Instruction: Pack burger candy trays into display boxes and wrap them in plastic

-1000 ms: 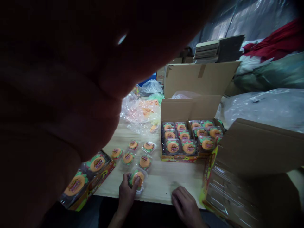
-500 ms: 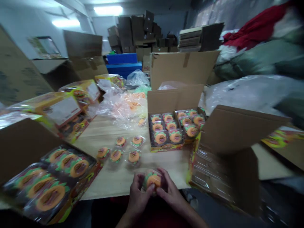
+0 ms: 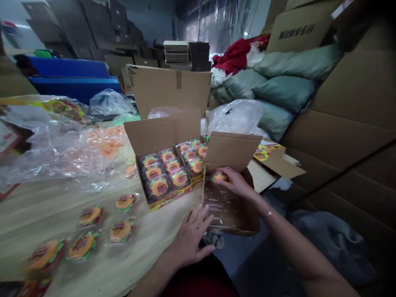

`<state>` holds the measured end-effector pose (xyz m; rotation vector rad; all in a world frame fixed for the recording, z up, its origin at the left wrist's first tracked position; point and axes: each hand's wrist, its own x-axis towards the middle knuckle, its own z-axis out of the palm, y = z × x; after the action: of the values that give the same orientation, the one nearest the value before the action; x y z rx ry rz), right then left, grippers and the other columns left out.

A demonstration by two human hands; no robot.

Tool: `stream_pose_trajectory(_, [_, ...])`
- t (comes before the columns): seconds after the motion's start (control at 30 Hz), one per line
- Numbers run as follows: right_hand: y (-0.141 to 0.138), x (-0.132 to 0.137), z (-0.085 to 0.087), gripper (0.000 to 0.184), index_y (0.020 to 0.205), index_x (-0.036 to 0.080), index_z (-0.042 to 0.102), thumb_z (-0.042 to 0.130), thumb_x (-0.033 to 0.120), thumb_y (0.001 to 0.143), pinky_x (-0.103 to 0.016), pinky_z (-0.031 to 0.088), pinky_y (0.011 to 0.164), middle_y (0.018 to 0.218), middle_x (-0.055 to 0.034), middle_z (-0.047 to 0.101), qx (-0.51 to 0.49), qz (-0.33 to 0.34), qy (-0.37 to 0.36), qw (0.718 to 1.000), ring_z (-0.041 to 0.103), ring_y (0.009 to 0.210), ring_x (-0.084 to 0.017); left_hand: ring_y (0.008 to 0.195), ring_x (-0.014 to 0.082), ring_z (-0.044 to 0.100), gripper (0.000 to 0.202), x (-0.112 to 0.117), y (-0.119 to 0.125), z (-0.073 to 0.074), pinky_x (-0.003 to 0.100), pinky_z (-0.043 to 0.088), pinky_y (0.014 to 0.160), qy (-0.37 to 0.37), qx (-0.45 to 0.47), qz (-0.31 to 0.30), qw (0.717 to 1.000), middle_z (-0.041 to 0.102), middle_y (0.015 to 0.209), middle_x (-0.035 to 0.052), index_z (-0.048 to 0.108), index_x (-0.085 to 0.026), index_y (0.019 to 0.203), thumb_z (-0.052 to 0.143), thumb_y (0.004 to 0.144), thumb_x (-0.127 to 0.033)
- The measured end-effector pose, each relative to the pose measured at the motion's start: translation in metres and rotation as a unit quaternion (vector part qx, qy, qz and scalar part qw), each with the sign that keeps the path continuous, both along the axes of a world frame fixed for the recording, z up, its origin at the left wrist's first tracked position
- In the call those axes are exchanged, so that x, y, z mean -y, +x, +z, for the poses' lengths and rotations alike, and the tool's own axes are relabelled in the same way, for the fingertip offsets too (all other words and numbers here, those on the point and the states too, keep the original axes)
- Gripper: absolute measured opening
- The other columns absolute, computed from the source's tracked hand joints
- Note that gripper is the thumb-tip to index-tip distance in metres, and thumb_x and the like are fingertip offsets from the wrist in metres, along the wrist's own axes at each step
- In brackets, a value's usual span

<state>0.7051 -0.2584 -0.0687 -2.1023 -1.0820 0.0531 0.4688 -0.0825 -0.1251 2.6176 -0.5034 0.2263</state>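
Observation:
My right hand point(image 3: 235, 181) grips a toy burger point(image 3: 218, 177) at the back of an open cardboard display box point(image 3: 254, 222). Clear plastic compartments point(image 3: 218, 206) line the inside of this box. Over the table's front edge, just left of the box, my left hand point(image 3: 191, 235) is empty with its fingers spread. Several wrapped toy burgers lie loose on the table at left, among them one burger point(image 3: 121, 230) nearest my left hand. Behind my hands, a display box point(image 3: 170, 201) holds rows of packaged burgers, with a second filled box point(image 3: 198, 178) against its right side.
Crumpled clear plastic bags point(image 3: 71, 152) cover the table's back left. Behind the filled boxes rises a large open carton point(image 3: 170, 88). A flattened printed box point(image 3: 284, 165) lies at the right edge. Stuffed sacks point(image 3: 284, 93) and stacked cartons point(image 3: 349, 136) line the right side.
The view has swung right. My right hand has carried the toy burger from in front of me into the open box at right; my left hand has let go and opened.

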Motion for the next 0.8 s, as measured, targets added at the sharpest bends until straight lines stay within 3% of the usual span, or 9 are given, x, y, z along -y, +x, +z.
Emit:
stream_pose_trajectory(0.1, [0.021, -0.013, -0.007, 0.033, 0.120, 0.019, 0.059, 0.064, 0.028, 0.088, -0.037, 0.046, 0.092, 0.118, -0.0103, 0.061, 0.029, 0.058, -0.068, 0.996, 0.061, 0.104, -0.024, 0.148, 0.0378, 0.020, 0.047, 0.005, 0.009, -0.005, 0.062, 0.027, 0.114, 0.040, -0.020, 0.005, 0.999, 0.024, 0.161, 0.0140, 0.060, -0.018, 0.123, 0.062, 0.085, -0.046])
stream_pose_trajectory(0.27, [0.029, -0.017, -0.014, 0.033, 0.120, 0.019, 0.059, 0.063, 0.022, 0.088, -0.035, 0.046, 0.091, 0.117, -0.0098, 0.061, 0.053, 0.087, -0.116, 0.988, 0.060, 0.104, -0.023, 0.147, 0.0383, 0.021, 0.033, 0.005, 0.009, -0.013, 0.061, 0.030, 0.113, 0.043, -0.015, 0.022, 0.999, 0.028, 0.160, 0.0145, 0.062, -0.017, 0.104, 0.067, 0.079, -0.038])
stream_pose_trajectory(0.5, [0.018, -0.021, -0.027, 0.036, 0.125, 0.018, 0.058, 0.061, 0.021, 0.089, -0.036, 0.046, 0.095, 0.119, -0.0111, 0.059, 0.104, 0.110, -0.194, 0.969, 0.056, 0.110, -0.024, 0.146, 0.0380, 0.026, 0.029, 0.015, 0.011, -0.019, 0.056, 0.036, 0.110, 0.025, -0.004, 0.019, 0.999, 0.030, 0.159, 0.0164, 0.060, -0.018, 0.100, 0.068, 0.077, -0.034])
stream_pose_trajectory(0.6, [0.013, -0.023, -0.034, 0.045, 0.134, 0.016, 0.053, 0.060, 0.023, 0.090, -0.039, 0.045, 0.096, 0.119, -0.0141, 0.059, 0.147, 0.090, -0.217, 0.961, 0.054, 0.111, -0.027, 0.142, 0.0342, 0.035, 0.044, 0.002, 0.004, -0.016, 0.050, 0.037, 0.110, 0.040, 0.044, 0.017, 0.998, 0.034, 0.156, 0.0173, 0.058, -0.018, 0.118, 0.067, 0.079, -0.036])
stream_pose_trajectory(0.63, [0.013, -0.023, -0.037, 0.051, 0.138, 0.015, 0.050, 0.060, 0.023, 0.090, -0.040, 0.045, 0.096, 0.119, -0.0153, 0.059, 0.159, 0.080, -0.229, 0.957, 0.054, 0.110, -0.028, 0.139, 0.0324, 0.039, 0.049, -0.010, -0.002, -0.015, 0.049, 0.037, 0.110, 0.043, 0.087, 0.050, 0.994, 0.040, 0.153, 0.0172, 0.054, -0.019, 0.126, 0.065, 0.081, -0.035])
stream_pose_trajectory(0.7, [0.012, -0.024, -0.044, 0.060, 0.145, 0.013, 0.043, 0.061, 0.025, 0.089, -0.042, 0.046, 0.095, 0.119, -0.0175, 0.059, 0.171, 0.070, -0.248, 0.951, 0.054, 0.109, -0.029, 0.132, 0.0322, 0.046, 0.050, -0.043, -0.017, -0.016, 0.050, 0.037, 0.108, 0.052, 0.182, 0.216, 0.958, 0.051, 0.142, 0.0182, 0.049, -0.019, 0.132, 0.059, 0.085, -0.035])
stream_pose_trajectory(0.77, [0.013, -0.024, -0.047, 0.065, 0.147, 0.011, 0.039, 0.061, 0.026, 0.088, -0.043, 0.046, 0.095, 0.118, -0.0187, 0.059, 0.167, 0.074, -0.254, 0.950, 0.054, 0.108, -0.030, 0.123, 0.0376, 0.050, 0.043, -0.082, -0.039, -0.021, 0.056, 0.040, 0.101, 0.078, 0.208, 0.448, 0.866, 0.056, 0.131, 0.0223, 0.054, -0.014, 0.122, 0.054, 0.087, -0.039])
stream_pose_trajectory(0.8, [0.012, -0.023, -0.045, 0.066, 0.147, 0.010, 0.039, 0.062, 0.027, 0.088, -0.044, 0.047, 0.095, 0.119, -0.0194, 0.059, 0.167, 0.075, -0.251, 0.951, 0.054, 0.108, -0.031, 0.117, 0.0401, 0.052, 0.041, -0.099, -0.050, -0.024, 0.057, 0.042, 0.095, 0.100, 0.175, 0.529, 0.824, 0.057, 0.125, 0.0243, 0.056, -0.012, 0.116, 0.052, 0.087, -0.041])
